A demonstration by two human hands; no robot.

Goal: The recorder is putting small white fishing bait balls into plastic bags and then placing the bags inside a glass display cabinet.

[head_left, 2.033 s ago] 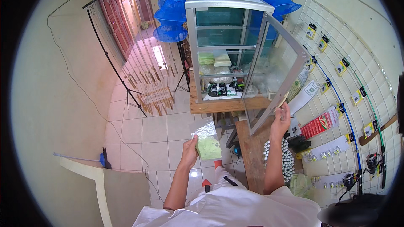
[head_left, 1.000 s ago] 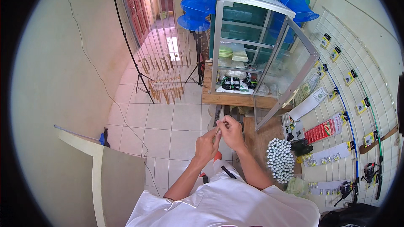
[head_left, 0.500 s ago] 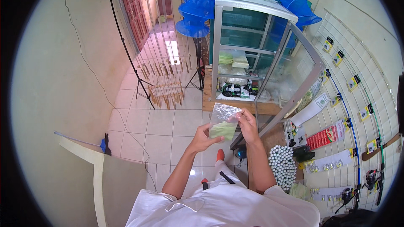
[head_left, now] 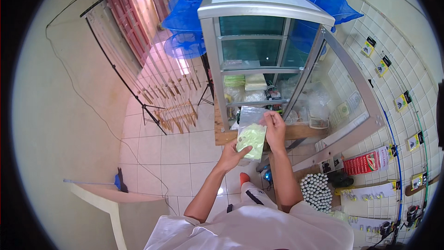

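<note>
Holding a clear plastic bag [head_left: 251,129] of pale green stuff [head_left: 253,140] in front of the open glass cabinet [head_left: 266,11].
Gripping low on the left with the left hand [head_left: 232,155]; can't identify the stuff. Seeing green packs [head_left: 234,80] and a cream stack [head_left: 255,82] inside, bottom part blocked by the bag. Pinching near the top right with the right hand [head_left: 276,128]. Spotting a red-and-white printed card [head_left: 361,163], plus yellow-and-black packets [head_left: 382,67] too small to read.
</note>
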